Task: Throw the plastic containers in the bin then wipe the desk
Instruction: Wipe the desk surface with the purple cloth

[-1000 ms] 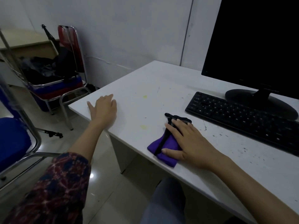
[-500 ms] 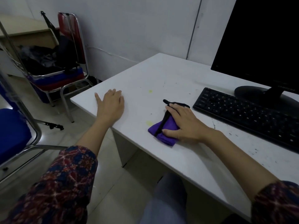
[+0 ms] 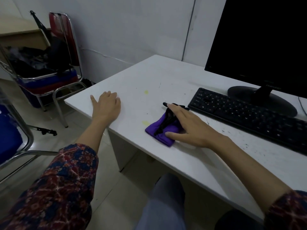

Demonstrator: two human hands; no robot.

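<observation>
Our right fingers [image 3: 176,112] lie spread flat over the purple cloth [image 3: 162,130], thumb tucked against its near edge, pressing it to the table [image 3: 166,73] rather than pinching it. Our left hand [image 3: 106,103] rests palm down near the table's left corner, fingers loose and holding nothing. No plastic containers show on the table, so we judge the wiping to be the step in hand.

The cloth sits just beside the keyboard [image 3: 249,117], its black trim almost touching the nearest keys. A stroke carried rightward could snag the trim on the keyboard or shove the keyboard toward the monitor stand [image 3: 260,98]. Two yellow spots remain: one [image 3: 146,92] farther back, one [image 3: 145,122] just left of the cloth. Since the cloth is bunched and small, we could easily smear these instead of lifting them, or pass beside them. The dark specks [image 3: 222,131] close to the keyboard lie where the hand has little room. Flat pressure with no real grip also lets the cloth slip out from under the palm.
</observation>
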